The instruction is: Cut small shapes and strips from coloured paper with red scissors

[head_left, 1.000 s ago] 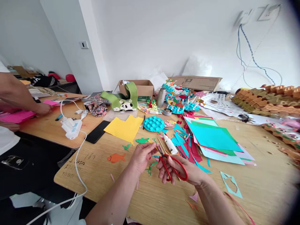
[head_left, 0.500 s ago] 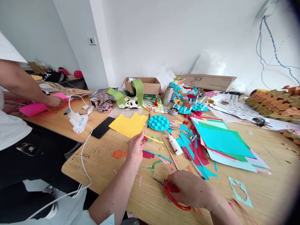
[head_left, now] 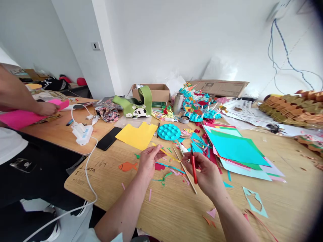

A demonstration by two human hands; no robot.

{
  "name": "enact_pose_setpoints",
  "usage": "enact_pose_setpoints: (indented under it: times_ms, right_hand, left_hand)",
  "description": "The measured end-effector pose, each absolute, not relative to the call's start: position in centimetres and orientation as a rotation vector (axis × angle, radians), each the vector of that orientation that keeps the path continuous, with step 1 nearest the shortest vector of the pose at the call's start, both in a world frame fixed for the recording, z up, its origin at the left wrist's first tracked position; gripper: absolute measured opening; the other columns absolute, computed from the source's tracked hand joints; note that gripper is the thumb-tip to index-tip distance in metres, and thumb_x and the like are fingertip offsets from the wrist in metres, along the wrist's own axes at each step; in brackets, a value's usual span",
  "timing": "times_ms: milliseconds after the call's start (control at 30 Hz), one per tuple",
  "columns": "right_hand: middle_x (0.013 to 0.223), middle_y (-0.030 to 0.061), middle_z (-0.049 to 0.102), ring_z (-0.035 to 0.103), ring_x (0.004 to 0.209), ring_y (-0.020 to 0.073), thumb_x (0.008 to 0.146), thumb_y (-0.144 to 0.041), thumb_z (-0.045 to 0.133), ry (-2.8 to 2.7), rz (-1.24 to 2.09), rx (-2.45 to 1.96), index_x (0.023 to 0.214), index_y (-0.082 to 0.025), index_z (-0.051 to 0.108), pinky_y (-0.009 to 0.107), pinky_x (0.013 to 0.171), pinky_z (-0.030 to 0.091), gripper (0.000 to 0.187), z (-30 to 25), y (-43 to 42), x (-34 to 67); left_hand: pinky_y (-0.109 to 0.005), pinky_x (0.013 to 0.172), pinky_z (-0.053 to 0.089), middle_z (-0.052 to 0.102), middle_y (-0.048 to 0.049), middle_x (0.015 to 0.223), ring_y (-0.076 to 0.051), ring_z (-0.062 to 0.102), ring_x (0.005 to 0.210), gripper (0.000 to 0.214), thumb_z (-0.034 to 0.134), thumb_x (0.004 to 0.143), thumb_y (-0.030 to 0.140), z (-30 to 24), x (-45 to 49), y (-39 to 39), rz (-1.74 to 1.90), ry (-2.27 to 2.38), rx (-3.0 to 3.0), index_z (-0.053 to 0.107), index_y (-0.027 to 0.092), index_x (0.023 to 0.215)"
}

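My left hand (head_left: pixel 148 162) pinches a thin yellow paper strip (head_left: pixel 165 153) above the wooden table (head_left: pixel 161 215). My right hand (head_left: pixel 203 173) is raised close by, gripping a narrow red item with a dark tip (head_left: pixel 193 169). It looks like red-handled scissors seen edge-on, though the fingers hide much of it. Below the hands lies a thin wooden skewer (head_left: pixel 189 181) among coloured paper scraps (head_left: pixel 164 178). At the far left, a co-worker's hand (head_left: pixel 47 108) rests on bright pink paper (head_left: pixel 20 119).
Near my hands lie yellow paper (head_left: pixel 136 136), an orange paper fish (head_left: pixel 127 166), a teal folded disc (head_left: pixel 168 131) and a stacked paper pile (head_left: pixel 237 144). Behind stand a green panda bag (head_left: pixel 132 106) and a cardboard box (head_left: pixel 148 92). A phone (head_left: pixel 108 138) and white-corded charger (head_left: pixel 82 132) lie left.
My right hand has risen from the table's front area toward my left hand, with the red item now upright. The yellow strip stays in my left hand. The co-worker's hand remains on the pink paper.
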State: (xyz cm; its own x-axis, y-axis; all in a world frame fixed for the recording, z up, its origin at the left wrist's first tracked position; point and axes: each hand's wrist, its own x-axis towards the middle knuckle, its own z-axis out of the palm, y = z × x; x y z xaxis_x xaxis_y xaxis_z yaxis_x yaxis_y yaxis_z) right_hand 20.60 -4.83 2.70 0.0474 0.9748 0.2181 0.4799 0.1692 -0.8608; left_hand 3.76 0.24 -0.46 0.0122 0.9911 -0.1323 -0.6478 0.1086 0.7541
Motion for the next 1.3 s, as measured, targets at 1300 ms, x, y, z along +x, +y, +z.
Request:
enact_pose_setpoints:
  times_ms: [1300]
  right_hand:
    - [0.085, 0.0125, 0.071, 0.066, 0.082, 0.0270, 0.073, -0.008, 0.052, -2.859, 0.234, -1.957, 0.079, -0.018, 0.072, 0.028, 0.060, 0.043, 0.023, 1.7, -9.4, 18.1]
  left_hand:
    - [-0.025, 0.060, 0.047, 0.065, -0.0029, 0.062, -0.012, 0.058, 0.053, 0.019, 0.072, 0.064, 0.029, -0.7, -3.3, -4.2, 1.023, 1.045, 0.880, 0.060, 0.014, 0.064]
